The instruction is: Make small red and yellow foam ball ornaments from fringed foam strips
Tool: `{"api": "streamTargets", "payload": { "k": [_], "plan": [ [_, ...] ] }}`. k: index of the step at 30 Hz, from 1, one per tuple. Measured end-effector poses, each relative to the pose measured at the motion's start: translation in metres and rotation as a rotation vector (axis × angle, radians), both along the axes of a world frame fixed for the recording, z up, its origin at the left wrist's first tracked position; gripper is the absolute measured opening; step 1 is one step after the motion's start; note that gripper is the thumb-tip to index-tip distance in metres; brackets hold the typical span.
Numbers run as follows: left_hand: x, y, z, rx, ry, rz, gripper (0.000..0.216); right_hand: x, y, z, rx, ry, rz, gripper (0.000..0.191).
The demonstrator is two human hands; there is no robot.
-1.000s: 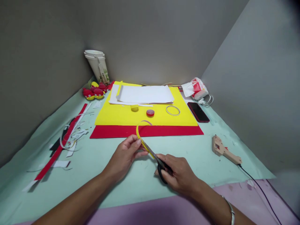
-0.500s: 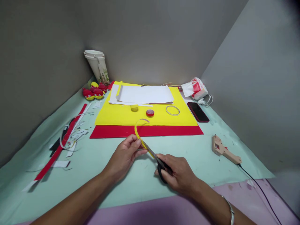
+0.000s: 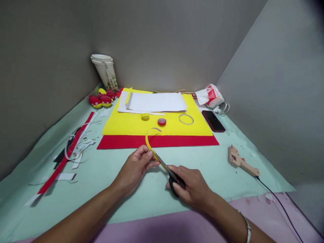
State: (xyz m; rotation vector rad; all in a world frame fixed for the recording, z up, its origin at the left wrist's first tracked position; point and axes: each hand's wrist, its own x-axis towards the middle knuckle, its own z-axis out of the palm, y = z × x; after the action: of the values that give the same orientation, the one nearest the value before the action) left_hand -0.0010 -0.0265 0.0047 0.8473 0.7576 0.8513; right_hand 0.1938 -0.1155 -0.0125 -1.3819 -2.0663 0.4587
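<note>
My left hand [image 3: 136, 167] pinches a thin yellow strip [image 3: 150, 140] that curls up and back over the red sheet [image 3: 126, 142]. My right hand [image 3: 191, 187] grips black-handled scissors [image 3: 170, 175], whose blades meet the strip's lower end just right of my left fingers. Both hands hover over the mint-green table cover [image 3: 101, 182], in front of the red sheet and the yellow sheet [image 3: 131, 125] lying on it.
White papers [image 3: 154, 101], a yellow cap [image 3: 145, 116], a red cap [image 3: 162, 122] and a ring [image 3: 186, 118] lie on the yellow sheet. A phone [image 3: 213, 120], a glue gun [image 3: 240, 161] with cord, a tissue pack [image 3: 211, 95], cups [image 3: 105, 71], red toys [image 3: 102, 99] and strip scraps [image 3: 73, 148] surround it.
The yellow strip's free end has shifted slightly left and the scissors have edged a little along it. Both hands stay almost in place.
</note>
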Motion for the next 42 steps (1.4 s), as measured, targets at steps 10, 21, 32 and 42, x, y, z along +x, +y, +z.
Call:
{"api": "streamTargets", "payload": {
  "k": [10,21,32,42],
  "plan": [
    [0.0,-0.002,0.0,-0.036,-0.02,0.001,0.018,0.0,0.0,-0.003,0.02,-0.014,-0.005,0.039],
    [0.001,-0.002,0.001,-0.029,0.0,-0.006,0.018,-0.002,0.002,0.005,-0.037,0.019,-0.02,0.039],
    [0.001,-0.001,0.0,-0.027,-0.016,-0.005,0.019,-0.003,0.002,0.002,-0.033,0.051,-0.004,0.042],
    [0.002,-0.001,0.002,-0.052,0.009,0.01,0.018,0.0,0.011,-0.004,-0.184,0.298,-0.174,0.035]
  ]
}}
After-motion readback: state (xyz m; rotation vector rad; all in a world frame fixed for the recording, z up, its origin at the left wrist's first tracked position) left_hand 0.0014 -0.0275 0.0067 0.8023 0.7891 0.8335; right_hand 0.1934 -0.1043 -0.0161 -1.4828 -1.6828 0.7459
